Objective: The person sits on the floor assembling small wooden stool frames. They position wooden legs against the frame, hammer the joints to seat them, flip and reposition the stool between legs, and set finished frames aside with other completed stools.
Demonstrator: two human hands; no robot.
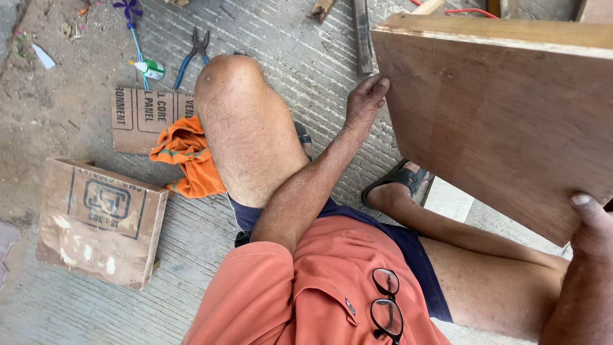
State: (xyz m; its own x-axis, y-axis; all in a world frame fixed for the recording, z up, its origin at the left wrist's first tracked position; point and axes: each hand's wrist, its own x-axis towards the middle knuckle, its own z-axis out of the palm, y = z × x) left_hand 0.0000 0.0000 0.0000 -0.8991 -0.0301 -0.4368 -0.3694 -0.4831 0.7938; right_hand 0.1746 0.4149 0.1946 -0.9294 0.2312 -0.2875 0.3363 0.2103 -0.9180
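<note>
You hold the plywood board (504,121) tilted above your legs, between both hands. Your left hand (365,102) grips its left edge, fingers curled over it. Your right hand (590,230) clamps its lower right corner, thumb on the face. The hands sit well apart.

The grooved concrete floor (191,255) carries, well to the left of the left hand (365,102), blue-handled pliers (191,57), a small white-green tube (150,68), a flat printed board (143,118), an orange cloth (188,163) and a stamped plywood piece (99,220).
</note>
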